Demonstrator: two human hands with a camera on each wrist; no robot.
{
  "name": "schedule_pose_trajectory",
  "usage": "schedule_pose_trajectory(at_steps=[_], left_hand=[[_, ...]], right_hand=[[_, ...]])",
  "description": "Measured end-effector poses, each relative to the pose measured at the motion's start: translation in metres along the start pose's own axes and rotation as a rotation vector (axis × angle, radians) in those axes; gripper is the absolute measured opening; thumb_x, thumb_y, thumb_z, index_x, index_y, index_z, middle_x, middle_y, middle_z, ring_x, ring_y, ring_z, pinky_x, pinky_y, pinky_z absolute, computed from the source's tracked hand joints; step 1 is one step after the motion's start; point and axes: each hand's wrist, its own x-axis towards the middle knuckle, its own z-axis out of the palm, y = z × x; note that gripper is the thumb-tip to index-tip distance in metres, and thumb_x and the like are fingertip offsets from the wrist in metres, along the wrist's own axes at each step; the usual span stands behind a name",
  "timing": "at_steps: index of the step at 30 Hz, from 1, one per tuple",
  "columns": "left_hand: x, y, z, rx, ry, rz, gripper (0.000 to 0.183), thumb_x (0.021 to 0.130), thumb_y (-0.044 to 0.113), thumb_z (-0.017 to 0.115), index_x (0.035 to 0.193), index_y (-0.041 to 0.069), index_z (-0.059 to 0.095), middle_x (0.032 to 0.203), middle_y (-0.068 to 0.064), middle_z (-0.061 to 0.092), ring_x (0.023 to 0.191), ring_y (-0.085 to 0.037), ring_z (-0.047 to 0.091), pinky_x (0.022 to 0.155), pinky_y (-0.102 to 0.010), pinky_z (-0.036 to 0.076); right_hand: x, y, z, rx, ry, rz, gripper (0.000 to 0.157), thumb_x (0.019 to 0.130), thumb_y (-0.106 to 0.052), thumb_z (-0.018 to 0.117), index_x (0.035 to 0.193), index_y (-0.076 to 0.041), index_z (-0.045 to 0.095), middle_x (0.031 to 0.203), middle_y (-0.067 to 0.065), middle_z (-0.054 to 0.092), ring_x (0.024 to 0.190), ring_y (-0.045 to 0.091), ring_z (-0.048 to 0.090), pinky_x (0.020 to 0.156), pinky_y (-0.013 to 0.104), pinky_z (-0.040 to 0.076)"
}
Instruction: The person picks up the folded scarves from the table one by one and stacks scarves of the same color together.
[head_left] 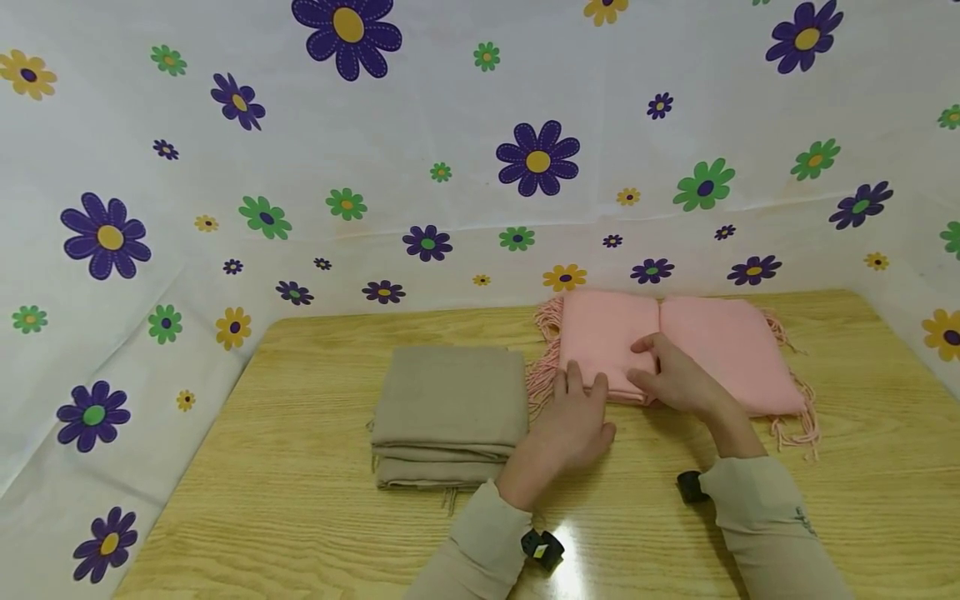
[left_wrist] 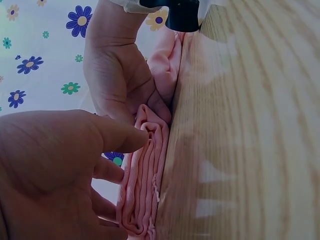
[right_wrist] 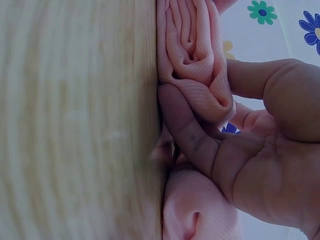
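Observation:
A pink fringed scarf lies folded in two thick parts side by side at the back right; whether they are joined is hidden. My right hand pinches the left part at its inner front corner. In the right wrist view its thumb is on the top face, and a finger is tucked low beside the layered folds. My left hand touches the front edge of the same part with its fingers spread. The left wrist view shows those fingers extended over the stacked layers.
A folded beige cloth stack stands left of my left hand, close to that wrist. The wooden table meets a white flower-print sheet at the back and sides. Pink fringe hangs out at both outer ends.

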Motion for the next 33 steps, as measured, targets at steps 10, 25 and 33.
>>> schedule_pose_trajectory(at_steps=[10, 25, 33], left_hand=[[0.0, -0.002, -0.001, 0.005, -0.006, -0.014, 0.065, 0.1, 0.037, 0.055, 0.154, 0.009, 0.032, 0.159, -0.028, 0.019, 0.146, -0.044, 0.021, 0.108, -0.046, 0.041], [0.002, -0.01, -0.003, -0.066, 0.031, -0.051, 0.065, 0.1, 0.037, 0.054, 0.15, 0.001, 0.033, 0.157, -0.034, 0.018, 0.145, -0.049, 0.018, 0.113, -0.051, 0.032], [0.002, -0.012, -0.003, -0.09, 0.043, -0.061, 0.065, 0.1, 0.037, 0.054, 0.15, 0.0, 0.034, 0.157, -0.035, 0.017, 0.145, -0.051, 0.016, 0.113, -0.051, 0.031]], right_hand=[[0.0, -0.002, 0.002, -0.01, -0.014, -0.004, 0.043, 0.098, -0.008, 0.058, 0.133, 0.01, 0.039, 0.082, 0.013, 0.051, 0.066, 0.021, 0.06, 0.065, 0.033, 0.048], [-0.001, -0.011, 0.011, -0.005, -0.027, -0.031, 0.042, 0.096, -0.006, 0.06, 0.13, 0.011, 0.043, 0.076, 0.012, 0.05, 0.065, 0.022, 0.064, 0.063, 0.032, 0.05], [0.0, -0.011, 0.011, 0.043, -0.029, -0.01, 0.05, 0.099, -0.018, 0.059, 0.135, 0.011, 0.04, 0.084, 0.013, 0.052, 0.069, 0.019, 0.057, 0.066, 0.031, 0.048]])
